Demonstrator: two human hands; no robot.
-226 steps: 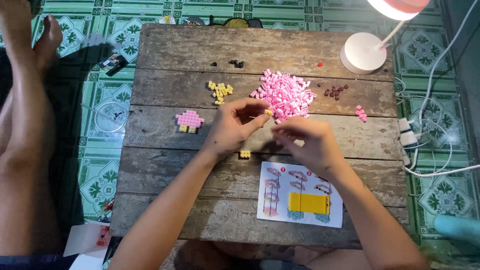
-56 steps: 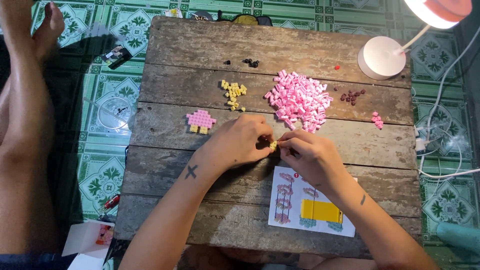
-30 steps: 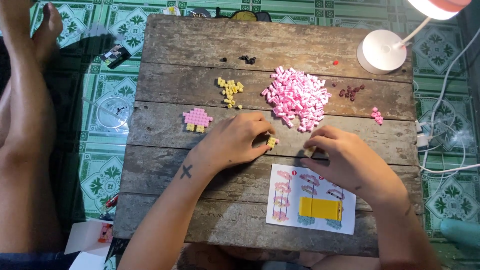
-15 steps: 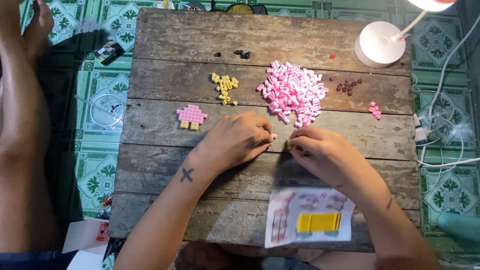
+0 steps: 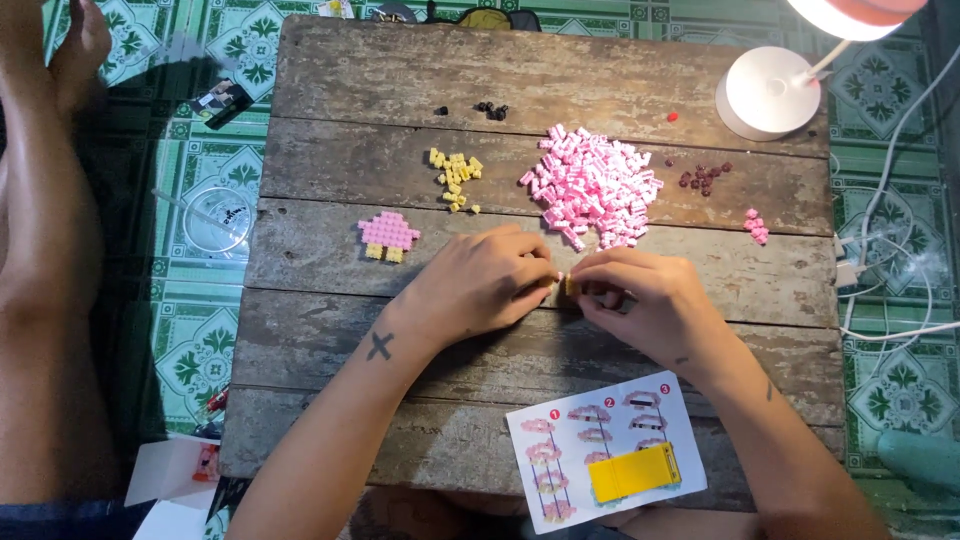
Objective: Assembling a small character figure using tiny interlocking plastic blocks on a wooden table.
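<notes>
2 hands meet right in the middle of the wooden table (image 5: 300, 330), fingertips almost touching. From where I'm standing, the left hand (image 5: 478, 285) and right hand (image 5: 640, 300) are both pinched down on 1 tiny yellow brick piece (image 5: 568, 285), which sits squeezed between them just above the boards; it's too small for me to tell which way its long side runs. Neither hand looks closer to it, they share it evenly. Just beyond the knuckles, on the far side of the right hand, is the big heap of pink bricks (image 5: 595, 188), so that hand is the nearer one to the supply. A smaller scatter of yellow bricks (image 5: 455, 180) lies past the left hand, and well off to that hand's outer side sits a finished little pink build with yellow feet (image 5: 388, 236). Some dark red bits (image 5: 703, 177) and a few stray pink ones (image 5: 756, 226) are off toward the white lamp base (image 5: 770, 93). Near the table's close edge, beside the right forearm, lies the instruction sheet (image 5: 605, 465) with a yellow block on it.
</notes>
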